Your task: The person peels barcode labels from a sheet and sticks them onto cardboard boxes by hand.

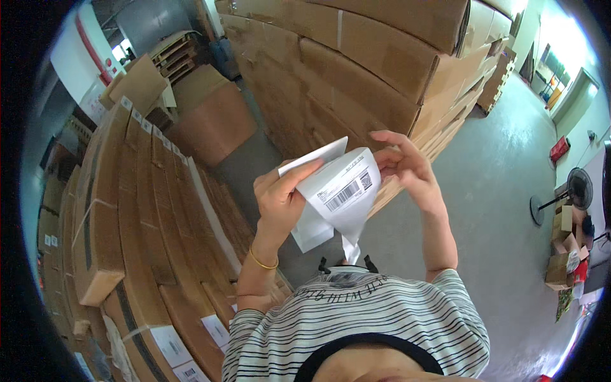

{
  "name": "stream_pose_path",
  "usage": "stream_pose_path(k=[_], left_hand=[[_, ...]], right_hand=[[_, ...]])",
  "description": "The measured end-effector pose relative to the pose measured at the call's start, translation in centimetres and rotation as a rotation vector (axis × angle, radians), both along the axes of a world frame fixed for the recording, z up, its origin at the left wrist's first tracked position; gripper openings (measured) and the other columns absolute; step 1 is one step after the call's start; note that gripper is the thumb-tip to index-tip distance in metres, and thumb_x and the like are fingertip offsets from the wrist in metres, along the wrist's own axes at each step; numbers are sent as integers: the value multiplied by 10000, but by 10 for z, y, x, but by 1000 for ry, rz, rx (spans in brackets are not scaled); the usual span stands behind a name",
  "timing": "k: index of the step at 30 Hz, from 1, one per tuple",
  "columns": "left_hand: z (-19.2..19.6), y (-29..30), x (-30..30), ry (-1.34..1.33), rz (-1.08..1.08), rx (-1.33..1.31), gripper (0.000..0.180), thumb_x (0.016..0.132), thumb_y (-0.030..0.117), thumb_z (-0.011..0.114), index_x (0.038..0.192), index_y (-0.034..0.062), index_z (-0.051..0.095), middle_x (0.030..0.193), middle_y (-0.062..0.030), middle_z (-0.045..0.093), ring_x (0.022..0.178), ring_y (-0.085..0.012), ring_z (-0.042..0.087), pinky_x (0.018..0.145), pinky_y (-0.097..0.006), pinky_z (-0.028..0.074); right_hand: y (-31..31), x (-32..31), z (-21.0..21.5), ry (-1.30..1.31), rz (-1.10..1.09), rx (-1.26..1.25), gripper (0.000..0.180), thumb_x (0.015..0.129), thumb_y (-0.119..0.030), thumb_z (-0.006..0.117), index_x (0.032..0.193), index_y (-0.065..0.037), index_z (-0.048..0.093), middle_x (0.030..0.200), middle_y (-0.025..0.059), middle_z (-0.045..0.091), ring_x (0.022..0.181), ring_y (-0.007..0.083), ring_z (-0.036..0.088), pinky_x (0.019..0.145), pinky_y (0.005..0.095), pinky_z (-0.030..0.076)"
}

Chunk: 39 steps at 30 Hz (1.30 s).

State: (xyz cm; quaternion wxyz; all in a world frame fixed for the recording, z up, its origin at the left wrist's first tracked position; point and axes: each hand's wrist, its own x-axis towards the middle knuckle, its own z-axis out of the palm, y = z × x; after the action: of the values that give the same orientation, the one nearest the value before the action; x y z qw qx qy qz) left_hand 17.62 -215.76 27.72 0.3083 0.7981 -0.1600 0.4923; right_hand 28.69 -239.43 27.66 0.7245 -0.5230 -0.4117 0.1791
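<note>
Shipping labels, white sheets with barcodes, held up in front of the chest between both hands. Left hand: fingers closed around the left edge of the stack, thumb pressed over the front sheet; thin gold bracelet on the wrist. Right hand: fingers pinched narrow on the upper right corner of the curled top sheet, peeled away from the sheets behind. Below: striped shirt. Left of the hands: rows of flat brown cartons with white labels. Behind the hands: tall stack of cardboard boxes. Right: grey concrete floor, a standing fan near the wall.
</note>
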Motion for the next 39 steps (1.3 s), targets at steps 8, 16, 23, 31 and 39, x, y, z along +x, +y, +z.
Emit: stream_pose_path(k=[8, 16, 23, 31, 39], left_hand=[[7, 14, 39, 90, -85, -122, 221, 750, 21, 744, 969, 19, 779, 879, -138, 764, 765, -211, 743, 687, -269, 554], [30, 35, 84, -93, -304, 132, 273, 720, 60, 787, 993, 47, 781, 863, -139, 748, 684, -241, 724, 603, -305, 547], [64, 55, 121, -122, -665, 113, 177, 753, 104, 779, 900, 7, 771, 782, -153, 736, 634, -239, 715, 569, -299, 539], [91, 85, 158, -205, -762, 206, 216, 711, 87, 772, 911, 5, 769, 787, -153, 728, 593, -235, 679, 531, -295, 501], [99, 98, 184, -284, -765, 283, 244, 699, 99, 768, 931, 24, 776, 788, -143, 725, 611, -232, 679, 547, -295, 503]], right_hand=[[42, 20, 5, -66, -142, 38, 459, 879, -3, 744, 1292, -3, 544, 992, 37, 658, 952, 94, 628, 843, 254, 514], [35, 13, 36, -419, -563, -209, 212, 846, -113, 804, 966, -5, 667, 924, 65, 669, 883, 145, 663, 752, 285, 535], [49, -13, 91, -803, -932, -229, 210, 819, -131, 809, 979, -49, 701, 835, 75, 660, 719, 202, 638, 634, 323, 518], [73, -30, 131, -1324, -1176, -562, 198, 782, -119, 789, 966, -104, 719, 826, -3, 658, 740, 192, 632, 569, 324, 524], [87, -27, 132, -1317, -1226, -596, 203, 766, -66, 787, 952, -80, 705, 1069, 114, 607, 975, 295, 631, 742, 366, 546]])
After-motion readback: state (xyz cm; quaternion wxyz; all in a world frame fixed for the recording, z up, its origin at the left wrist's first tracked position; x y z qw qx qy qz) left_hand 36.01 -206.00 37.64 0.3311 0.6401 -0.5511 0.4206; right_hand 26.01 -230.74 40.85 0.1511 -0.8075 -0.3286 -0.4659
